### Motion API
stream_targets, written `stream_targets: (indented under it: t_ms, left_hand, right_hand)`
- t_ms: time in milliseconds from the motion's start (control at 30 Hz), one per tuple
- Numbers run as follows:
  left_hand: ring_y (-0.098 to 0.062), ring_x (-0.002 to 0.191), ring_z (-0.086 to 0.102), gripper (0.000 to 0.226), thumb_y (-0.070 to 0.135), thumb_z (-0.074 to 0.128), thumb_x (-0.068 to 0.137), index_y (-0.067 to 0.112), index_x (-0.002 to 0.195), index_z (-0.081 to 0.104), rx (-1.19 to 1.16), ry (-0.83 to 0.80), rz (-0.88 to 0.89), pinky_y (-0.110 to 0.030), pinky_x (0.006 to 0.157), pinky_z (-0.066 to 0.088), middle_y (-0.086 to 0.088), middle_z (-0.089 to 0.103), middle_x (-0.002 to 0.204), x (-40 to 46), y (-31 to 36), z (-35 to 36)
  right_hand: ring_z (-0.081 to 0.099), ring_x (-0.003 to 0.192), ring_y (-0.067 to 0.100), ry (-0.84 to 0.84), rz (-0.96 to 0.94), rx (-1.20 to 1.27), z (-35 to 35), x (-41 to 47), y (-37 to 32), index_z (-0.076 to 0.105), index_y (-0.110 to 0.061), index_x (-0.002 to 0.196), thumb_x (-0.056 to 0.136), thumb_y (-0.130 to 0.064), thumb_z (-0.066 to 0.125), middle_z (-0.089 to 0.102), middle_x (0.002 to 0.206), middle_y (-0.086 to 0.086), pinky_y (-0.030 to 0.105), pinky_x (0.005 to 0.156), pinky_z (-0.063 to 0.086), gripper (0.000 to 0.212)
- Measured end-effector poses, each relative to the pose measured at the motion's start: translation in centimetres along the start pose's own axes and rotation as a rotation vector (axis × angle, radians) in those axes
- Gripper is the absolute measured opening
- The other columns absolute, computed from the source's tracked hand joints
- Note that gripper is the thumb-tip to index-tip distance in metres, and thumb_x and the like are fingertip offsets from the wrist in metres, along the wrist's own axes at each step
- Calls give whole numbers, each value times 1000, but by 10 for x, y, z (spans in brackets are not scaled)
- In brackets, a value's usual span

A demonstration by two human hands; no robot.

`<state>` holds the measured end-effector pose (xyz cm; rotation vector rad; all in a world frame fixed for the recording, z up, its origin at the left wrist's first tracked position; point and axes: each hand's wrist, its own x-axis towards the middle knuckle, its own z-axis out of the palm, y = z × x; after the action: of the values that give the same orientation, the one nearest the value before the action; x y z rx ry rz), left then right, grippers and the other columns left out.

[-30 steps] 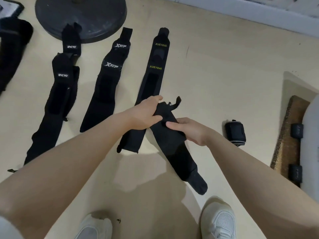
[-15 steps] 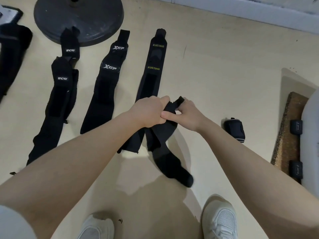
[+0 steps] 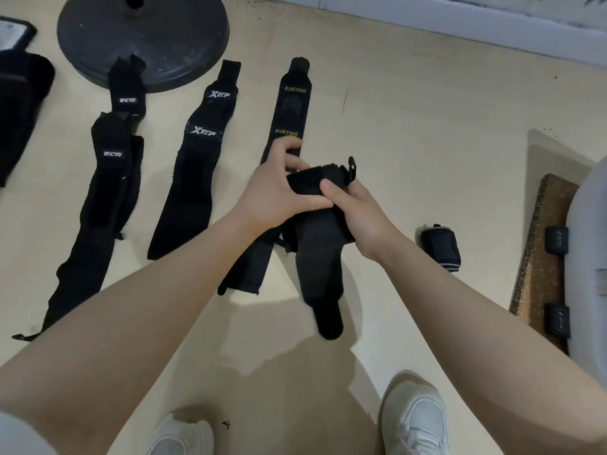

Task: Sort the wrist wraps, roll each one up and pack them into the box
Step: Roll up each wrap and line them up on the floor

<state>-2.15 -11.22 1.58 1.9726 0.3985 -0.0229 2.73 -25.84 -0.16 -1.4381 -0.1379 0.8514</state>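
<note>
At centre frame my left hand (image 3: 272,188) and right hand (image 3: 358,211) both pinch the half-rolled wrist wrap (image 3: 315,224), its tail (image 3: 325,310) trailing on the floor. If my thumbs slacken, the roll could spring loose and unwind.

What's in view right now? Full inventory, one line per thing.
wrap being rolled: 1, black, centre, top end rolled between both hands, tail hanging toward the floor
XUEYING wraps: stack, black with yellow lettering, flat on floor behind the hands; count unclear
XTEP wraps: stack, black with white logos, flat, left of centre
third-brand wraps: stack, black with white labels, flat, far left
rolled wrap: 1, black with grey edge, floor at right
weight plate: 1, dark grey, top left
box: 1, brown, right edge, two black rolls inside
shoes: 2, white, bottom
left hand: grips the roll
right hand: grips the roll
</note>
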Motion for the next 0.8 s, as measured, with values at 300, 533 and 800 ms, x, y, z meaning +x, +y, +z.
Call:
stream_targets:
  t_ms: [300, 533, 800]
  left_hand:
    - [-16, 116, 59, 47, 36, 46, 99, 29, 142, 29, -705, -81, -319, -41, 93, 53, 2, 57, 130, -9, -13, 15]
    - [-20, 108, 63, 28, 9, 48, 99, 27, 121, 49, -697, -38, -193, -38, 88, 55, -3, 64, 112, -8, -9, 13]
    - [-26, 108, 64, 42, 30, 57, 93, 22, 133, 48, -758, -189, -593, -43, 83, 56, -9, 63, 123, -11, -8, 10]
  right_hand:
    - [55, 112, 7, 24, 75, -85, 9, 3, -4, 17, -24, 143, 100, -39, 39, 52, 125, -11, 25, 94, 46, 51]
    - [66, 103, 13, 11, 185, -49, 4, 9, -17, 53, -24, 126, 96, -57, 32, 67, 115, -2, 30, 89, 52, 49]
    - [64, 82, 14, 47, 95, 171, -10, 5, -8, 57, -22, 104, 93, -2, 52, 64, 95, 0, 26, 68, 54, 24]
